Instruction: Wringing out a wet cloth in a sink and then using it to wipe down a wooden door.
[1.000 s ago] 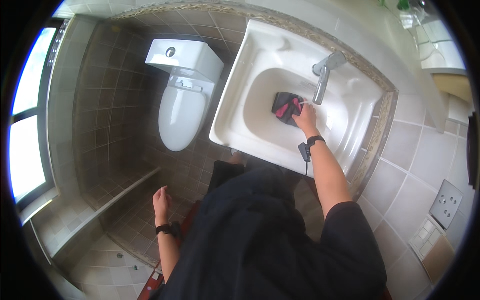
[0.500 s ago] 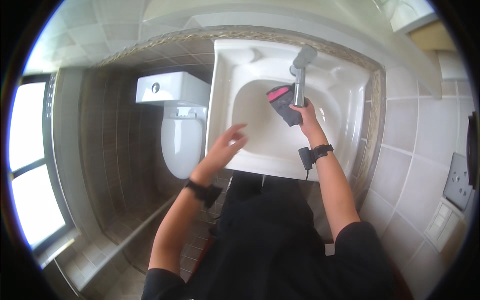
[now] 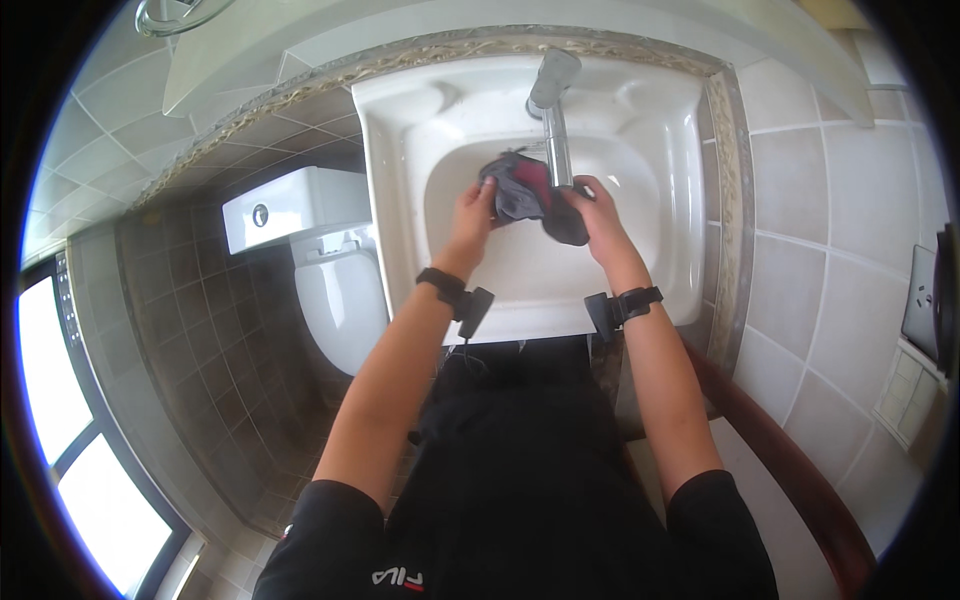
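Note:
A dark grey, sock-like cloth with a pink-red band hangs over the bowl of the white washbasin, bunched up and slightly blurred. On its left edge my left hand is closed, the thumb on top. My right hand grips the cloth's darker right end, close beside the spout of the chrome faucet. The spout reaches down over the cloth's right part. Whether water runs cannot be made out. Some of my right fingers are hidden behind the cloth.
Left of the basin stands a white toilet with its lid down. Tiled walls rise at the right, with a socket plate and a switch panel. A dark red curved edge runs behind my right arm.
My left hand has come from the basin's front left onto the cloth. The cloth, held by the right hand alone before, is now bunched between both hands. The view has shifted.

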`<control>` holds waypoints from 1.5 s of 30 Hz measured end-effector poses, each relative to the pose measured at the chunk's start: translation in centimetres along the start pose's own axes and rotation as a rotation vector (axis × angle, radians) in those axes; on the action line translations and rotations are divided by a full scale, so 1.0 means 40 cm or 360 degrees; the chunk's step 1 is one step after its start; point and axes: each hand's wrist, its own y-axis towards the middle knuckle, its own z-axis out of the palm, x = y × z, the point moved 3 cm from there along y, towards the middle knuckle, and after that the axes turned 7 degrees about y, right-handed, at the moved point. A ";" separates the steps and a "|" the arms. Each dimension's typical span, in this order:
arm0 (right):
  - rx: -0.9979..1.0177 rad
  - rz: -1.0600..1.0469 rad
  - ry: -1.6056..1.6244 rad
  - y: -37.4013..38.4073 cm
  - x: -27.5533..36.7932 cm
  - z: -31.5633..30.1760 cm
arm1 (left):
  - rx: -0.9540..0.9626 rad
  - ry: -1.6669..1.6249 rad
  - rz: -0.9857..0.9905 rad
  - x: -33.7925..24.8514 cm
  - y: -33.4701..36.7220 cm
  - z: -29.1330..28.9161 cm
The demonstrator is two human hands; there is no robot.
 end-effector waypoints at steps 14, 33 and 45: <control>0.0082 -0.0152 0.0841 0.018 0.043 -0.007 | 0.0581 -0.0544 0.0041 -0.017 0.045 -0.052; 0.0342 -0.0219 -0.0020 0.023 -0.103 0.058 | -0.0135 -0.0981 -0.0456 0.148 0.062 0.160; 0.0202 -0.0374 -0.0261 -0.023 -0.091 0.120 | -0.0801 -0.0418 0.0202 0.109 0.008 0.165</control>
